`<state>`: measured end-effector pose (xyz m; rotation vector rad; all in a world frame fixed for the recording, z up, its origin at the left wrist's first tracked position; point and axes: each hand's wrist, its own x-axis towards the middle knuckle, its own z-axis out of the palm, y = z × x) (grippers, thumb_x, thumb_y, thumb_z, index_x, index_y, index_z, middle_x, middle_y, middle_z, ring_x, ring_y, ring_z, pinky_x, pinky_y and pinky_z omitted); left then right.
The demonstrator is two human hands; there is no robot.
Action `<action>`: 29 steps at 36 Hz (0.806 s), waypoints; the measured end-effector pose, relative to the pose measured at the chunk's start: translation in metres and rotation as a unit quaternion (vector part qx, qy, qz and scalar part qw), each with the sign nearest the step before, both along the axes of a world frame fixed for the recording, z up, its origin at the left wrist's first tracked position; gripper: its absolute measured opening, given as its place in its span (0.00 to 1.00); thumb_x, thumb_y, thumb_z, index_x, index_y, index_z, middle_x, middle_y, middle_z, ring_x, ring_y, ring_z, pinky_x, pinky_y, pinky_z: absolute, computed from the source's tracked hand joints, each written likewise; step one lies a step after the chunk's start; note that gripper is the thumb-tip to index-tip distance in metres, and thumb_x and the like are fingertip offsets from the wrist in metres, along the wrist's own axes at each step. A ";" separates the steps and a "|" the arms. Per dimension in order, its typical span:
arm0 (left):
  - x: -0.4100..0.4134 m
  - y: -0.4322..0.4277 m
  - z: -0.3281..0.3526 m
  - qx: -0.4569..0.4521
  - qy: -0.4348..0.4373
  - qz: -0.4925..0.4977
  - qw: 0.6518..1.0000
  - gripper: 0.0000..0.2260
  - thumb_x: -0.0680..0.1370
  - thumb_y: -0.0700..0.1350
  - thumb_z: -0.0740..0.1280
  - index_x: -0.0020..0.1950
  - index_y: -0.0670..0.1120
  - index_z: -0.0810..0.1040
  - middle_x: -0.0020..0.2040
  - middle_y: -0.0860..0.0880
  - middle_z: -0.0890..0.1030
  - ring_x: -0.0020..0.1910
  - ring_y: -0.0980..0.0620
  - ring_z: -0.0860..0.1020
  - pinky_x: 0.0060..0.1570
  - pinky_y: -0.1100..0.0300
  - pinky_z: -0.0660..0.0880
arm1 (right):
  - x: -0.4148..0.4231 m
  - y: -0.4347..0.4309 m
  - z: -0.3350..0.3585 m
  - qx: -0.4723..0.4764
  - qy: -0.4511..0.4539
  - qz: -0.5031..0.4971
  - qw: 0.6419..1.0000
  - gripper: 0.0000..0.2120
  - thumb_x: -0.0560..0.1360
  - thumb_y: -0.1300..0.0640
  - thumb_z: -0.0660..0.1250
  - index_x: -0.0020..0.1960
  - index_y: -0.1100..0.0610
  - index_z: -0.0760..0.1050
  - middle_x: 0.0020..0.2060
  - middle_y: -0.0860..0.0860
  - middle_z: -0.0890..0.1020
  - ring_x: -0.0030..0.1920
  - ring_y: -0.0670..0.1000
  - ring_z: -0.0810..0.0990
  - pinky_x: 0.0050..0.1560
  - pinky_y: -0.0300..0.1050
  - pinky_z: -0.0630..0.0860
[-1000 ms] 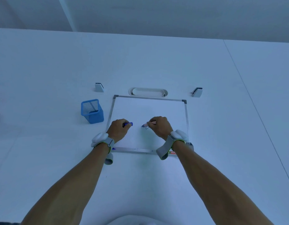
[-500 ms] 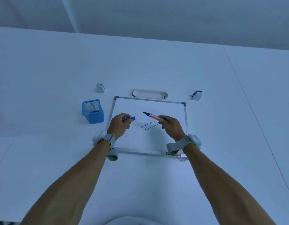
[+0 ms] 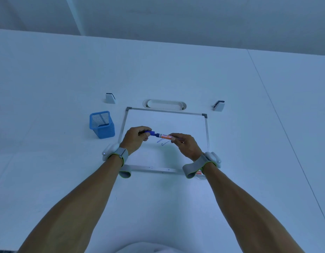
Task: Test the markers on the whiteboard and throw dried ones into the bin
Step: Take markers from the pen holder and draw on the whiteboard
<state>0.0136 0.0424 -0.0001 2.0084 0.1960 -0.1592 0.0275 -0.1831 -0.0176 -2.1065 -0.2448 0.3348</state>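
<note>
A small framed whiteboard (image 3: pixel 185 125) lies flat on the white table, with a blue scribble (image 3: pixel 162 142) near its middle. Above it I hold a marker (image 3: pixel 165 136) with an orange and white barrel level between both hands. My right hand (image 3: pixel 185 145) grips the barrel's right end. My left hand (image 3: pixel 136 136) pinches the blue cap (image 3: pixel 151 133), which sits on the marker's left end. A blue mesh bin (image 3: pixel 102 125) stands just left of the board.
A white oval tray (image 3: pixel 164 105) lies behind the board's far edge. Two small white holders stand at the back left (image 3: pixel 110 98) and back right (image 3: pixel 219 105). Grey bands wrap both wrists. A table seam runs down the right side.
The right hand lifted the marker off the board after drawing the scribble and swung its tip left. The left hand brought the blue cap onto the tip.
</note>
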 end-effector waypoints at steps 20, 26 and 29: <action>0.015 -0.006 0.014 0.078 0.003 -0.144 0.987 0.10 0.76 0.38 0.66 0.56 0.39 0.80 0.41 0.42 0.81 0.37 0.47 0.78 0.49 0.58 0.76 | -0.005 0.003 -0.013 0.030 0.039 -0.006 0.999 0.12 0.79 0.52 0.62 0.58 0.53 0.79 0.37 0.46 0.80 0.29 0.40 0.71 0.34 0.31 0.66; 0.012 -0.016 0.008 -0.118 0.034 0.026 0.992 0.08 0.75 0.35 0.68 0.53 0.40 0.76 0.46 0.41 0.81 0.38 0.52 0.82 0.50 0.61 0.79 | -0.006 0.008 -0.009 0.078 0.080 -0.025 0.993 0.12 0.80 0.53 0.61 0.59 0.55 0.78 0.40 0.48 0.82 0.34 0.44 0.75 0.37 0.35 0.72; 0.013 -0.015 0.008 -0.171 0.052 0.074 0.981 0.06 0.75 0.34 0.67 0.52 0.39 0.75 0.45 0.41 0.80 0.41 0.45 0.81 0.44 0.63 0.82 | -0.007 0.004 -0.009 0.025 0.059 -0.019 0.998 0.14 0.79 0.49 0.61 0.60 0.53 0.78 0.50 0.49 0.84 0.47 0.47 0.80 0.48 0.36 0.74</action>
